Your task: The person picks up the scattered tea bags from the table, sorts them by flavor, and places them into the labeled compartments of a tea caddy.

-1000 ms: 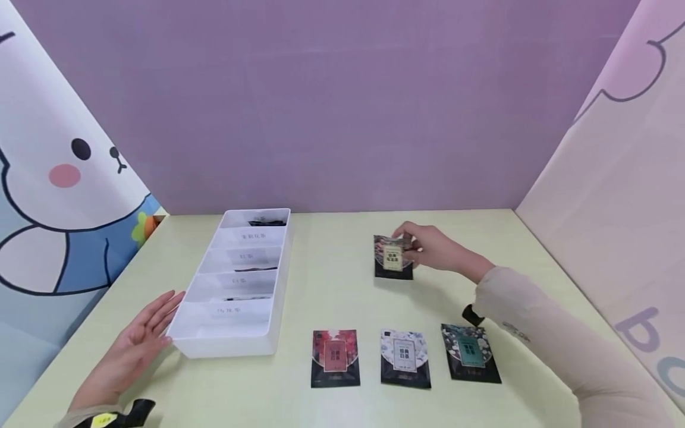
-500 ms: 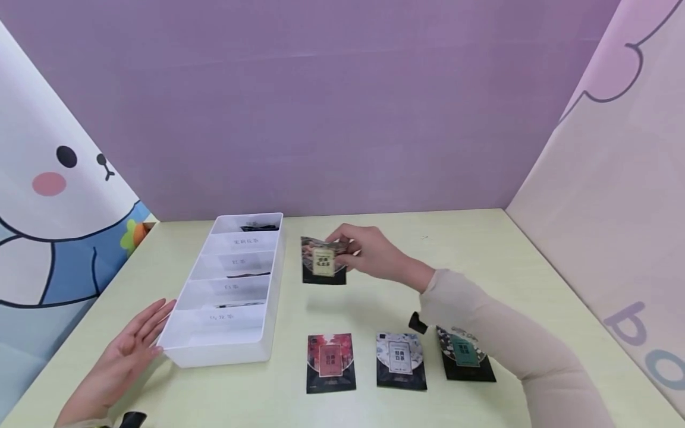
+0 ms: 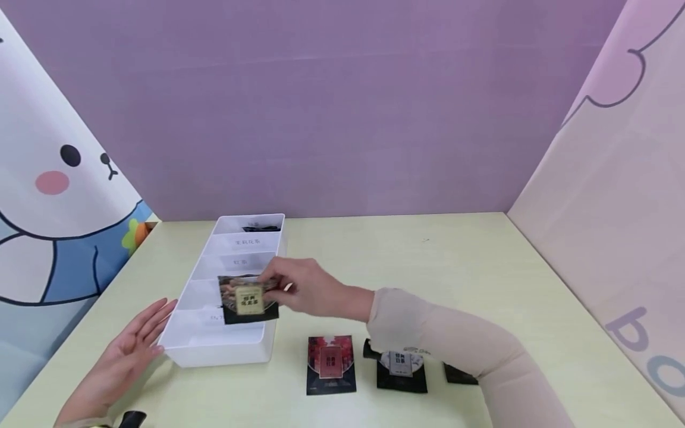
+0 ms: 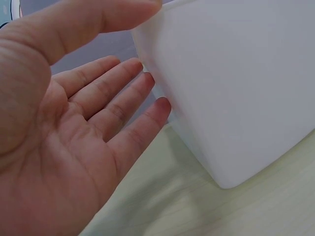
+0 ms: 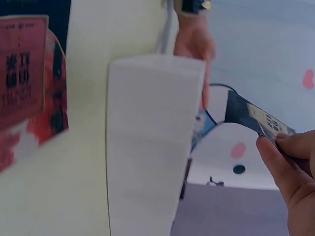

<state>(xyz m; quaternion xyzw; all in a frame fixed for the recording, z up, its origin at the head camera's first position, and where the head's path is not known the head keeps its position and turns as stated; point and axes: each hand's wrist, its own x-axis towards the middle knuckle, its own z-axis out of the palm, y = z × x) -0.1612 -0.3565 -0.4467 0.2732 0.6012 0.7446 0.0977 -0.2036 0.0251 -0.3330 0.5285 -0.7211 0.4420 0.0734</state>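
My right hand (image 3: pixel 313 291) pinches the top right edge of a dark tea sachet (image 3: pixel 248 300) with a yellow label, above the front part of a white divided box (image 3: pixel 267 348). In the right wrist view the sachet (image 5: pixel 251 115) hangs from thumb and fingers, beyond the box's side wall (image 5: pixel 147 137). My left hand (image 3: pixel 125 359) has its fingers stretched out along the box's front left corner. Close up in the left wrist view, the left hand's fingertips (image 4: pixel 162 105) meet the white wall. The box's compartments bear handwritten labels; the sachet hides part of the front ones.
On the table in front lie a red sachet (image 3: pixel 331 365), a white-and-black sachet (image 3: pixel 401 374) and a dark sachet (image 3: pixel 460 374), the last two partly behind my right sleeve. A dark packet (image 3: pixel 262 229) sits in the box's rear compartment. A purple panel (image 3: pixel 342 107) stands behind.
My right hand has carried the yellow-labelled sachet leftward from the table's right middle to over the box. The left hand stays at the box's corner.
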